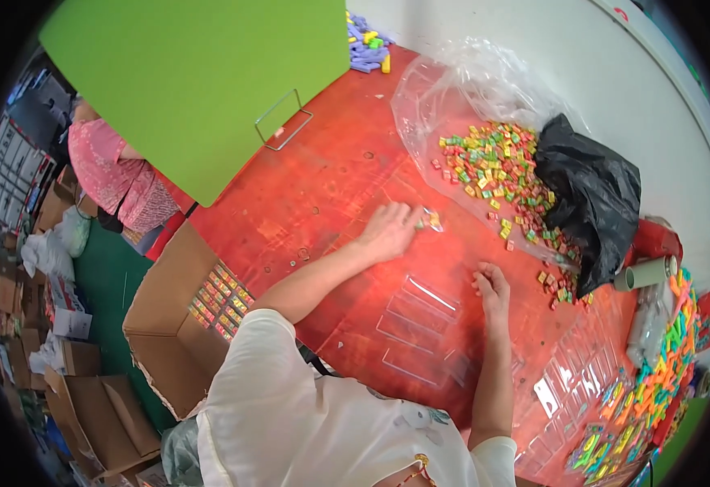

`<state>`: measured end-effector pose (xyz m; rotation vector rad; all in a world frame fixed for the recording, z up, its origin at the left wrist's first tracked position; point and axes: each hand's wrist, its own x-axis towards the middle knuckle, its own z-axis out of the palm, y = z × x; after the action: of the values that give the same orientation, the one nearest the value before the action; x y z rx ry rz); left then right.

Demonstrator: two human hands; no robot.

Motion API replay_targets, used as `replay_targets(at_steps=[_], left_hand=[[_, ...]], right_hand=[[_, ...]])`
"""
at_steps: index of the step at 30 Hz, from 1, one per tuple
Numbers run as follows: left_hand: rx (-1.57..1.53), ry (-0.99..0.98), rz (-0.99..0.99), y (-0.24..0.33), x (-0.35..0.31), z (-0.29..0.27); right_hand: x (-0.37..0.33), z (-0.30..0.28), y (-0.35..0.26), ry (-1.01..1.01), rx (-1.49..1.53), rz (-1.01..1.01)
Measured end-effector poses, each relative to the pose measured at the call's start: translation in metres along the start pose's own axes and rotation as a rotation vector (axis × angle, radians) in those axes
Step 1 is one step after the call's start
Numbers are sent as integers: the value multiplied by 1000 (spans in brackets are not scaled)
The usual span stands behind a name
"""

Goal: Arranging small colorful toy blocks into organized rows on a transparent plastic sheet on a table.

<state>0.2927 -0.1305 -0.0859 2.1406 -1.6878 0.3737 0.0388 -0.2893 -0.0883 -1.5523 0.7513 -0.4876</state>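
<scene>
My left hand point(390, 232) is at the middle of the red table point(347, 170), its fingers closed at the edge of a small clear packet point(431, 220) with coloured bits in it. To the right, my right hand point(493, 290) hovers or rests near the table with fingers bent and apart, nothing visible in them. Between my hands and my body lie clear plastic trays point(417, 315). Beyond my right hand, small red, yellow and green blocks point(497, 166) are heaped on a clear plastic sheet point(420, 97).
A black plastic bag point(594, 191) sits against the block heap. More clear trays point(562, 390) and bright toy pieces point(670, 357) lie at right. At left stand an open cardboard box point(164, 325) with packed rows and a green board point(209, 89). Another person point(116, 170) is beyond it.
</scene>
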Motion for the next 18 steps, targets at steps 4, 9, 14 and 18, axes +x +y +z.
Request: replay_targets(at_steps=[4, 9, 14, 18], left_hand=[[84, -7, -123, -37, -2, -12], [160, -47, -299, -71, -2, -15], [273, -56, -524, -126, -2, -19], [407, 10, -589, -174, 15, -6]], right_hand=[[5, 5, -1, -11, -10, -27], [2, 0, 12, 4, -18, -71], [-7, 0, 14, -7, -81, -102], [-8, -4, 28, 21, -81, -114]])
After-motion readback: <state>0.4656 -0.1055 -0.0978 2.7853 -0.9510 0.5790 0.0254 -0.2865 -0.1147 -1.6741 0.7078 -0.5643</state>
